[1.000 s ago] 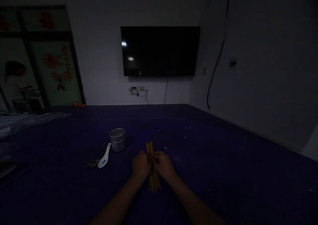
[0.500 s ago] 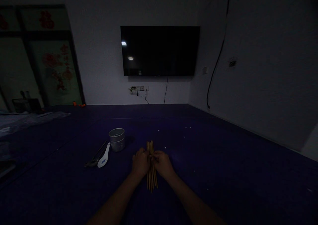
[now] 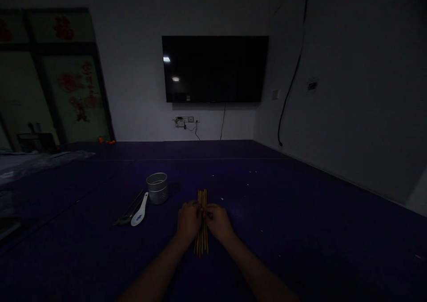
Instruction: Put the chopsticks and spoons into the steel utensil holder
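Observation:
A bundle of several wooden chopsticks (image 3: 202, 197) lies lengthwise on the dark blue floor mat (image 3: 300, 213), pointing away from me. My left hand (image 3: 188, 220) presses against the bundle's left side with curled fingers. My right hand (image 3: 218, 222) closes on its right side, fingertips meeting the left hand over the sticks. To the left stand a small metal cup (image 3: 157, 187), a white ceramic spoon (image 3: 139, 209) and dark metal utensils (image 3: 128, 212), untouched.
A black TV (image 3: 215, 68) hangs on the far wall above a power socket (image 3: 186, 120) with cables. A cable (image 3: 293, 77) runs down the right wall. Clear plastic sheeting (image 3: 30, 162) lies at the far left before panels with red decorations.
Both hands squeezed the chopsticks into a tighter, straighter bundle; its near end swung slightly left. A person visible at the far left a second ago is gone from view.

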A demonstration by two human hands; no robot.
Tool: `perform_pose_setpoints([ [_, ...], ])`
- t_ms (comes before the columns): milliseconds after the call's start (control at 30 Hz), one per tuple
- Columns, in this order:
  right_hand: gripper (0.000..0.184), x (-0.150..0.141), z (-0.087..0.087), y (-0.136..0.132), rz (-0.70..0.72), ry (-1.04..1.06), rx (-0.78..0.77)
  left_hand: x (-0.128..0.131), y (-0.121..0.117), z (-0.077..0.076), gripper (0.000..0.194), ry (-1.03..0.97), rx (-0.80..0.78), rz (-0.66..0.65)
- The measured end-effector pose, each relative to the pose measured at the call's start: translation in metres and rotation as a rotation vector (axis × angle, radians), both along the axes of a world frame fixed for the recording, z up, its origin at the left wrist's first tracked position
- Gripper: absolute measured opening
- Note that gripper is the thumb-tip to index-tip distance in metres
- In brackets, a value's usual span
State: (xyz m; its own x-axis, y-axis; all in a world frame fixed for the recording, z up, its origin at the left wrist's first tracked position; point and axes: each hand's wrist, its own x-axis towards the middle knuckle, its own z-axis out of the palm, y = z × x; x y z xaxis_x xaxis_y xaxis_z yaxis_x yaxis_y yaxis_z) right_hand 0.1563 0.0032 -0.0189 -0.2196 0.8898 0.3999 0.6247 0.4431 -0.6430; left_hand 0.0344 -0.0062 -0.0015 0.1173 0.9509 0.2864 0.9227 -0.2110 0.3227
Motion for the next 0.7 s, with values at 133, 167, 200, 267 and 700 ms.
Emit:
perform_pose_setpoints([
  [133,0.028,0.0,0.0,-0.001,0.014,0.018,0.002,0.001,-0.005,0.005,0.028,0.033,-0.03,0.007],
  [167,0.028,0.0,0.0,-0.001,0.022,0.021,0.004,0.002,-0.007,0.007,0.028,0.049,-0.038,0.015],
  [200,0.028,0.0,0.0,-0.001,0.028,0.023,0.005,0.002,-0.008,0.008,0.028,0.062,-0.045,0.019],
  [267,0.029,0.0,-0.001,-0.001,0.037,0.021,0.0,0.002,-0.009,0.008,0.027,0.078,-0.044,0.019],
  [700,0.031,0.002,-0.003,0.0,0.024,-0.056,-0.015,0.001,0.001,-0.009,0.027,-0.244,0.016,-0.091],
])
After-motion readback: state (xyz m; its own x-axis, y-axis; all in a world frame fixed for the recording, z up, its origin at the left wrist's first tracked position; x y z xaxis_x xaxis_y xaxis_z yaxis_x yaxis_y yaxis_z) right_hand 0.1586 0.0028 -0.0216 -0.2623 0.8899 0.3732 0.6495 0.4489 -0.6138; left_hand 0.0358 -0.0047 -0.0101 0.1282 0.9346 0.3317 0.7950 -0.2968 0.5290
